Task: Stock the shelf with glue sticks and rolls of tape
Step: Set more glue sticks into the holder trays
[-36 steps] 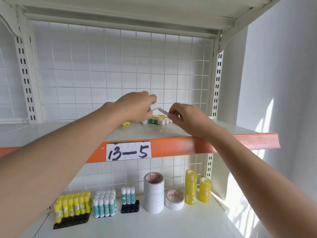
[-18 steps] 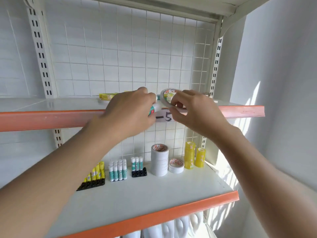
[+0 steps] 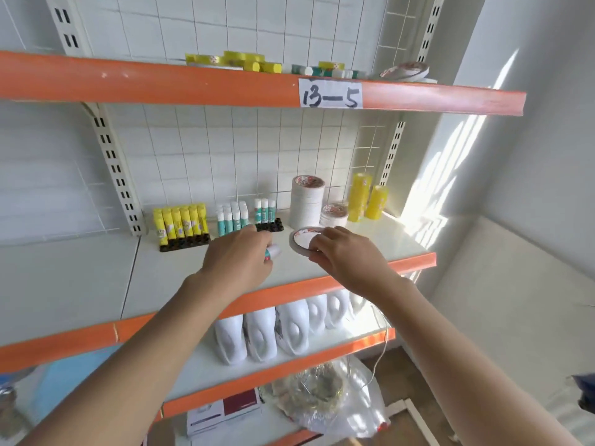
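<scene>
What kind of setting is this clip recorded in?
Most likely a small shop or stockroom aisle. It shows metal shelving with orange edge strips, a handwritten "13-5" shelf label, and goods lined up in rows: glue sticks in black trays, stacked tape rolls, and white bottles below.

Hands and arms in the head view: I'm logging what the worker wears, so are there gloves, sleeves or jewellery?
None visible. The left hand and right hand are bare, with no gloves, rings or watch. Both forearms are uncovered down to the frame edge.
</scene>
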The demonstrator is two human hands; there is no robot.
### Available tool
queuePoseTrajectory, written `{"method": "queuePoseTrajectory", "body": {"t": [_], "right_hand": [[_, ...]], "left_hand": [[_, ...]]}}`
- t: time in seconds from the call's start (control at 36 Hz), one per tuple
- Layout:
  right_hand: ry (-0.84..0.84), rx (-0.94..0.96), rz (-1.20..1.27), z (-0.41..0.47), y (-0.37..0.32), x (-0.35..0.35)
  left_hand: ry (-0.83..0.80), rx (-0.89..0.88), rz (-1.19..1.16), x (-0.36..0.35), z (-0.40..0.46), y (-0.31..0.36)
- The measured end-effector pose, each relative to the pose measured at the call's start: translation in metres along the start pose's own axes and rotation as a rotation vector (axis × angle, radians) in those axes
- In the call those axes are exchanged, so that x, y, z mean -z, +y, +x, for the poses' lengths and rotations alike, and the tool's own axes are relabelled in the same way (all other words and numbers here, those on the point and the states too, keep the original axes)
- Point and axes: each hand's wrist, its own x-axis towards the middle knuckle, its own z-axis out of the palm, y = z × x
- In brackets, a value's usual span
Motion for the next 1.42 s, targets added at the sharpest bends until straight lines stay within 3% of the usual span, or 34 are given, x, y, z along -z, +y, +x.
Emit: {"method": "queuePoseTrajectory", "body": {"t": [0.25, 0.56, 0.89, 1.0, 1.14, 1.42], "right_hand": [[-0.125, -0.064, 0.039, 0.000, 0.028, -0.066], [-0.293, -0.074, 0.090, 0.013, 0.087, -0.126], [-0.516, -0.116, 0.116, 0.016, 0.121, -0.169], [-0.481, -0.186, 0.266, 0.021, 0.114, -0.173], [-0.319, -0.262, 0.539, 0.038, 0.092, -0.176], [-0.325, -0.721, 1.062, 0.074, 0.066, -0.174]], "left_hand": [[-0.063, 0.124, -0.053, -0.059, 0.021, -0.025], [-0.020, 0.268, -0.110, -0.109, 0.077, -0.007], [-0.084, 0.378, -0.170, -0.150, 0.107, 0.008], [-0.058, 0.395, -0.273, -0.158, 0.113, 0.006], [-0.006, 0.360, -0.397, -0.166, 0.114, 0.002], [0.104, 0.327, -0.727, -0.176, 0.116, -0.018]]}}
